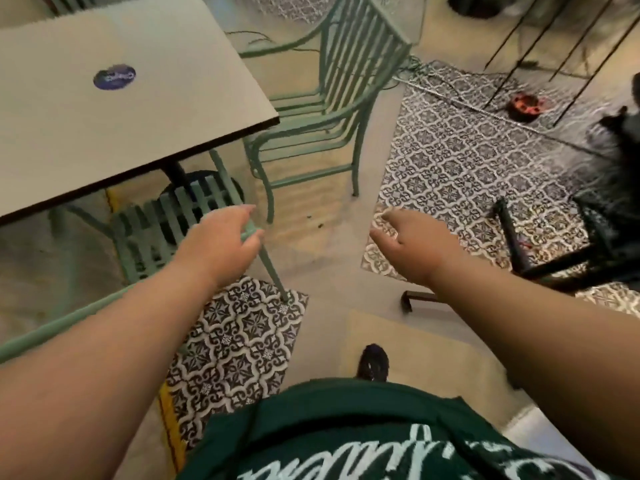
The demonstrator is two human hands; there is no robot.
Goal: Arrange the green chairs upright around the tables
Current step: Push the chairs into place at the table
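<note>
A pale square table (145, 109) fills the upper left. Behind its far right corner a green slatted armchair (332, 109) stands upright on the floor. A second green chair (166, 223) sits partly under the table's near edge, its slatted seat and one leg showing. My left hand (221, 244) is closed around this chair's frame at the top of that leg. My right hand (415, 244) hovers over the floor to the right, fingers loosely apart, holding nothing.
A black stool or table frame (554, 244) stands at the right. A red and black cable reel (524, 105) lies near thin black stand legs (519, 36) at the top right. Patterned tile patches (467, 168) break up the beige floor. My shoe (374, 362) is below.
</note>
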